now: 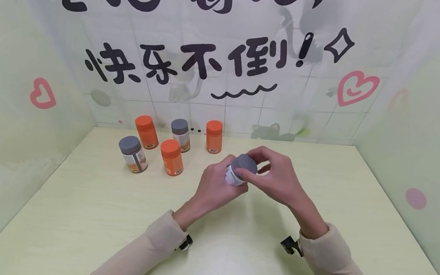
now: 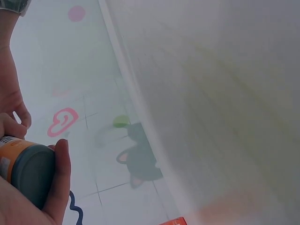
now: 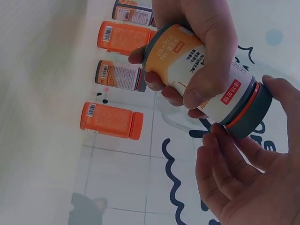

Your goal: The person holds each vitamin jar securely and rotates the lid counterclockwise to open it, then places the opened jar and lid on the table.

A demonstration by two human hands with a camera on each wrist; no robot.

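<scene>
A supplement bottle [image 1: 232, 176] with a white and orange label is held up off the table, tilted. My left hand [image 1: 216, 181] grips its body, thumb across the label in the right wrist view. My right hand [image 1: 277, 177] pinches the dark grey cap [image 1: 246, 166] between thumb and fingers. Below that cap [image 3: 251, 114] an orange ring shows in the right wrist view; whether the cap is loose I cannot tell. The left wrist view shows the bottle's dark base [image 2: 35, 173] against the left palm.
To the left on the table [image 1: 80, 212] stand three orange bottles [image 1: 147, 135] and two grey-capped bottles [image 1: 133, 158], all upright. A printed wall [image 1: 304, 118] rises behind the table, with side walls at left and right.
</scene>
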